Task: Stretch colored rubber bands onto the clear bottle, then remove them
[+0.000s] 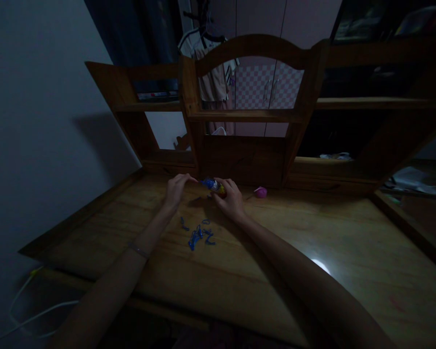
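The right hand (pixel 230 198) holds a small bottle (pixel 220 189) with a blue top above the wooden desk (pixel 294 232). Left of the bottle, the left hand (pixel 176 191) reaches its fingers (pixel 191 178) toward the blue top, beside its tip. Nearer the person than the bottle lies a loose cluster of blue strips (pixel 199 235); right of it sits a pink object (pixel 261 192).

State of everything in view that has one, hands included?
Left hand: raised, fingers at the item's blue end; contact unclear.
Right hand: closed around the blue-and-yellow item.
Blue-and-yellow item: held on its side, blue end toward the left hand.
Blue loops: loose, scattered on the desk.
Pink object: resting on the desk, not held.
Checkered wardrobe doors: shut.
Clothes: hanging.
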Motion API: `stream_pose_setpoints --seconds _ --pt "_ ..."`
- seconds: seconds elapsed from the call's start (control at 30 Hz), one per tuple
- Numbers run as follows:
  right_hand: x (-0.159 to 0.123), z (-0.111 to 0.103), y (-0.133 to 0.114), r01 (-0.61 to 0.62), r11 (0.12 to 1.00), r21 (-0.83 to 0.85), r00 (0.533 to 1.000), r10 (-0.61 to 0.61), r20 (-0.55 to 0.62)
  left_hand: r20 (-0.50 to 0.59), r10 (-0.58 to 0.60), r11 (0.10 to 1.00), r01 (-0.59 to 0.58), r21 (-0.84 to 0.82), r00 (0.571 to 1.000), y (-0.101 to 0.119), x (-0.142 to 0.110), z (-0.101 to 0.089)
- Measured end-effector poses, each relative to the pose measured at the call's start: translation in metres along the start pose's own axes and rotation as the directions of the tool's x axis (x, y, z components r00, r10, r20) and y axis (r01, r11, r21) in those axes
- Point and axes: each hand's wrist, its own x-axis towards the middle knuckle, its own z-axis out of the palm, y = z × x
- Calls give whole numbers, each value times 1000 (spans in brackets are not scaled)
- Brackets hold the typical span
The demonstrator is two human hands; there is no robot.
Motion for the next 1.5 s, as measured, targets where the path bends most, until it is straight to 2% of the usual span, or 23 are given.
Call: stream_pose_setpoints --seconds 0.07,0.17,0.3,0.43,0.57,0.67,0.83,0.93,0.97,1.03,1.1,1.17,1.23,1.27,1.33,1.37,1.47,1.5 --pt "0 0 0 -13 1000 2 1000 13 -11 137 -47 995 34 95 990 -18 -1 1" --pt "1 0 0 -23 1000 4 1000 23 -19 293 -32 963 -49 263 955 -41 -9 3" --pt "1 0 0 -22 1000 9 1000 22 -11 352 -24 904 -130 406 936 -52 -19 4" --pt "0 0 0 -19 1000 19 1000 19 -12 415 -40 873 -170 457 909 -48 -20 7" --pt "0 1 1 -15 1000 21 1000 16 -22 503 49 855 -297 425 863 -42 -18 19" --pt "0 1 1 -3 1000 25 1000 4 -25 523 100 855 -342 390 846 -38 -19 30" --pt "0 1 0 -5 1000 24 999 6 -36 548 62 852 -330 406 834 -27 -24 35" --pt "0 0 0 -6 1000 25 999 7 -34 554 18 866 -290 407 833 -19 -25 28" --pt "0 0 0 -7 1000 27 999 8 -36 574 -1 883 -268 385 819 -15 -25 23" --pt "0 0 0 -8 1000 30 999 9 -39 663 -51 937 -193 289 747 -6 -22 11" --pt "0 1 1 -6 999 33 999 7 -42 798 -76 983 -89 160 597 7 -19 -2" --pt "0 1 2 -1 999 34 999 3 -42 905 -70 996 -18 86 420 20 -17 -11" --pt "0 1 3 7 999 35 999 -5 -41 951 -68 998 22 64 300 31 -17 -14" --pt "0 2 3 9 999 36 999 -7 -41 962 -71 997 39 63 264 34 -17 -14" --pt "0 2 3 7 999 38 999 -6 -40 968 -78 996 59 66 240 38 -19 -11" --pt "0 2 3 4 999 38 999 -3 -40 965 -76 996 58 63 250 38 -20 -10" --pt "0 2 3 -6 999 41 999 8 -43 943 -40 999 -6 45 330 39 -21 -13" --pt "0 2 2 -7 999 42 999 9 -43 939 -28 998 -41 45 344 40 -20 -16"
